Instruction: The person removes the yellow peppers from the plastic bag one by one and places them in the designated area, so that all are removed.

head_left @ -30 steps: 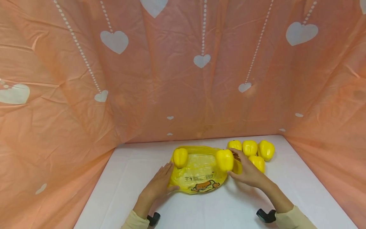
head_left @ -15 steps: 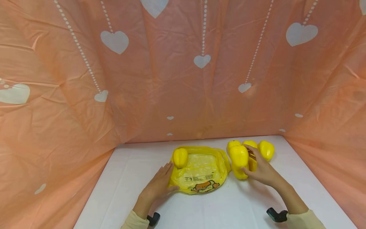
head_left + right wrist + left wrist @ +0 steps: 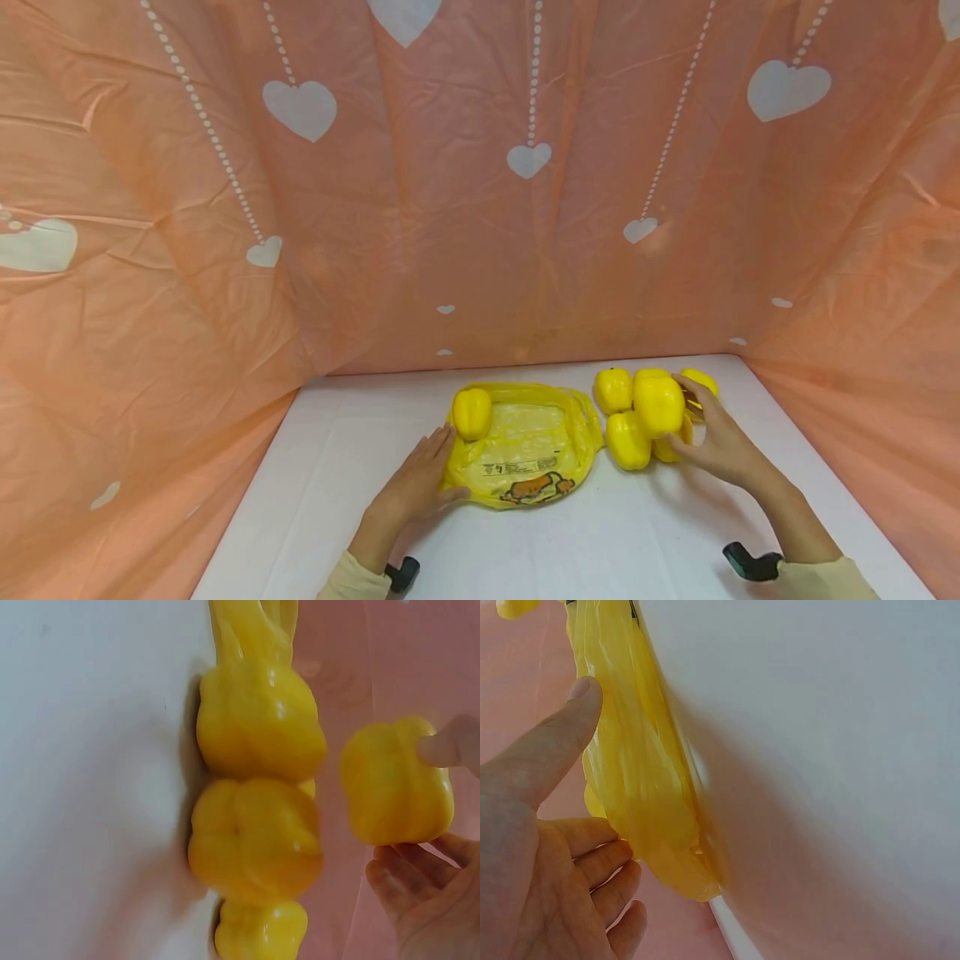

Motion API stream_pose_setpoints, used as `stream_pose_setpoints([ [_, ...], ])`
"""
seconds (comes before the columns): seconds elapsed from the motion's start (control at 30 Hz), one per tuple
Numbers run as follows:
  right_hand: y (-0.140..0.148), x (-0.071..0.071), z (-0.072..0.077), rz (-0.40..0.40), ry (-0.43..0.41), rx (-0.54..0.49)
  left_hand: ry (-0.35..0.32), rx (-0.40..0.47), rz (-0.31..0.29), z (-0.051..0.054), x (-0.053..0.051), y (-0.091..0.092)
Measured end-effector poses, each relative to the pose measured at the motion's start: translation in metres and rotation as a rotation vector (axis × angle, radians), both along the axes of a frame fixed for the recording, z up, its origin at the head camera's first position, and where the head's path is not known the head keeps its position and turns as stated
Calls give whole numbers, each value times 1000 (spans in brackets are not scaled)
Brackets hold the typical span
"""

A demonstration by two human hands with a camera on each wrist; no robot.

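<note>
A yellow bell pepper [image 3: 658, 407] is gripped between the thumb and fingers of my right hand [image 3: 723, 446]. The right wrist view shows this held pepper [image 3: 397, 782] lifted off the table, apart from the peppers beside it. My left hand [image 3: 415, 479] lies at the left edge of a yellow plastic bag [image 3: 517, 467], thumb and fingers extended and touching it. In the left wrist view the crumpled side of the bag [image 3: 634, 750] meets those fingers. Another yellow bell pepper [image 3: 472, 414] sits at the bag's upper left, inside its rim.
Several yellow bell peppers stand grouped right of the bag, among them a back-left one [image 3: 612, 390] and a front one [image 3: 628, 442]; the right hand partly hides others. They stand on a white table [image 3: 525, 550]. An orange heart-print sheet [image 3: 465, 250] hangs behind and at the sides.
My right hand has carried the held pepper rightward, away from the bag's right side to over the grouped peppers. The left hand and the bag stay put.
</note>
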State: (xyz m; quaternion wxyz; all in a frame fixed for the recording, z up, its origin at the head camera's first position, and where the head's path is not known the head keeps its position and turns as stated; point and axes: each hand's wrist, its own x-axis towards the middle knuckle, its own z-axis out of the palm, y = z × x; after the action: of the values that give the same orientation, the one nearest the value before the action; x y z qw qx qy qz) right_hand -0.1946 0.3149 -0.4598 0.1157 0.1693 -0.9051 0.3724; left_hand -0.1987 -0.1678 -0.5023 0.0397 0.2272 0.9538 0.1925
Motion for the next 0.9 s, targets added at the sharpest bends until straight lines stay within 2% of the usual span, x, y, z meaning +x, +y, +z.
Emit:
stream_pose_setpoints([
  [0.37, 25, 3, -1, 17, 60, -31, -5, 8, -3, 0, 0, 0],
  [0.9, 56, 14, -10, -60, -5, -17, -17, 13, 2, -1, -1, 1],
])
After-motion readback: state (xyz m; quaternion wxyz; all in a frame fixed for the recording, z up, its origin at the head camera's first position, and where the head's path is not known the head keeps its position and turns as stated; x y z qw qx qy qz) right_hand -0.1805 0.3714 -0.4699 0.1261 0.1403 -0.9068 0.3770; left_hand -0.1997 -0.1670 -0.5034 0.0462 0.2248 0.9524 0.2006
